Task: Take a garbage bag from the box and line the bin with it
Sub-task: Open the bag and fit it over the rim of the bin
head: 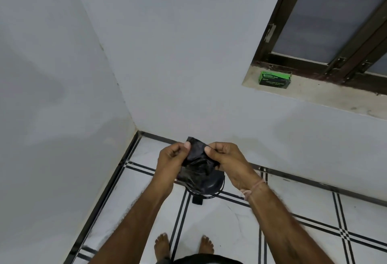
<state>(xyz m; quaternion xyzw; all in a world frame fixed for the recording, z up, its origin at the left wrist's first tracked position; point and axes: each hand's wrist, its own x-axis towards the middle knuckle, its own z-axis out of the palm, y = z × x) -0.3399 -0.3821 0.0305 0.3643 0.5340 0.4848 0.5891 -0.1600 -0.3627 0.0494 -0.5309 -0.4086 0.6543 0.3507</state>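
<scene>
Holding the garbage bag [195, 160] between both hands, you have it up in front of you, a crumpled, folded black wad hanging directly over the bin [206, 184]. Your left hand [170, 159] pinches its left edge between thumb and fingers, and your right hand [226, 159] pinches the right edge the same way, thumbs on the near face, as if working to find the mouth.

Several things could go wrong from here. Thin film clings to itself, so you may rub at the sealed end, not the open one, and get nowhere; check which edge separates. Pulling hard with both pinches so close together could tear the plastic. If one pinch slips, the wad will likely drop onto the bin or the tiled floor [230, 222]. The bin is mostly hidden behind the bag and your hands, so I cannot tell whether it is open or closed; judge that before lowering the bag, or it may bunch on top.

Counted: one bag in hand, one dark bin just beneath it with a small dark tab at its near side, one green box [274, 77] on the window sill [314, 94], well apart to the upper right, two hands, two bare feet [184, 245] on the floor.
</scene>
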